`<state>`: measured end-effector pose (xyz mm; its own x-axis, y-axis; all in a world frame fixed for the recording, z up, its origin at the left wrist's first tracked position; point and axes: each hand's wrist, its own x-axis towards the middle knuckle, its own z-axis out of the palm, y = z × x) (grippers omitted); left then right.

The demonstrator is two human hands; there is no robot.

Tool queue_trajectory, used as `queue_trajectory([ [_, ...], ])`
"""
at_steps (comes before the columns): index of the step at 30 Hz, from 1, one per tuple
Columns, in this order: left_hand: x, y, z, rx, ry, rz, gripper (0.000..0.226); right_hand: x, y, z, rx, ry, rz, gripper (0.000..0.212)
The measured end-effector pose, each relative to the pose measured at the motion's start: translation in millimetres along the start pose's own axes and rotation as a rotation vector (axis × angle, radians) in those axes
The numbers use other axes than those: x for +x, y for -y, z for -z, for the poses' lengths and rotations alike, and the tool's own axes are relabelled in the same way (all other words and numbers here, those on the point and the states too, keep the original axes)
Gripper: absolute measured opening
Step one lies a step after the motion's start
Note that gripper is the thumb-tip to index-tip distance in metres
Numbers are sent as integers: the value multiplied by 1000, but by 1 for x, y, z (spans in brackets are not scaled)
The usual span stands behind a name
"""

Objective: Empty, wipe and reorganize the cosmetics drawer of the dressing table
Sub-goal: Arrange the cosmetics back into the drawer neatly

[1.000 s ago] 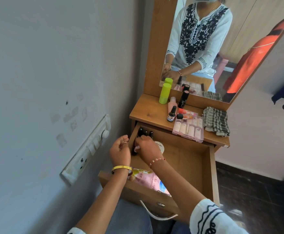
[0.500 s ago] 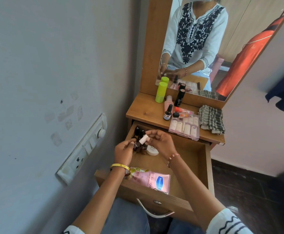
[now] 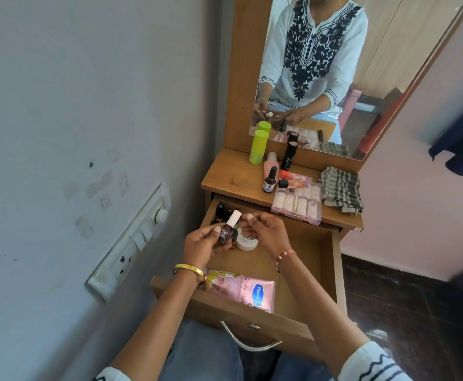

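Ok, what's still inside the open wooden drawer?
Inside the open wooden drawer: a pink Vaseline sachet at the front, a white round jar and dark small bottles in the back left corner. The hands cover part of that corner.

- nail polish bottle point(image 3: 226, 231): dark plum, pale pink cap
- tube point(image 3: 258, 147): lime green
- cloth point(image 3: 341, 189): grey-and-white checked
- sachet point(image 3: 245, 291): pink, blue logo
- drawer point(image 3: 332, 270): brown wood
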<state>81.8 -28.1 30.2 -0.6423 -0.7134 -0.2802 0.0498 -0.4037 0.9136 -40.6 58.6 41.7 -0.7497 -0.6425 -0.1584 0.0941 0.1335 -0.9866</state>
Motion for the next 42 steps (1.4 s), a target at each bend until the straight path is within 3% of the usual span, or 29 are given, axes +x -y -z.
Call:
queue_trajectory([
  [4,5,1,1,-47,-49,0,19,16,-26,16,-588,-225,-45,16],
  [8,7,3,3,-91,-126,-5,17,31,-41,18,-1016,48,-160,48],
  [13,12,3,7,-149,-179,28,18,41,-46,8,-1027,48,-233,60],
  [21,13,3,8,-157,-211,34,22,47,-46,8,-876,-21,-323,61],
  [27,13,2,8,-149,-243,9,23,46,-42,-1,-1066,108,-144,70],
  [34,16,1,7,-156,-267,-10,23,35,-40,11,-1148,-2,-196,62],
  [37,17,2,7,-168,-270,-18,23,23,-39,22,-1183,33,-253,66],
  [42,16,2,6,-177,-268,-22,20,7,-42,9,-1183,175,-189,66],
])
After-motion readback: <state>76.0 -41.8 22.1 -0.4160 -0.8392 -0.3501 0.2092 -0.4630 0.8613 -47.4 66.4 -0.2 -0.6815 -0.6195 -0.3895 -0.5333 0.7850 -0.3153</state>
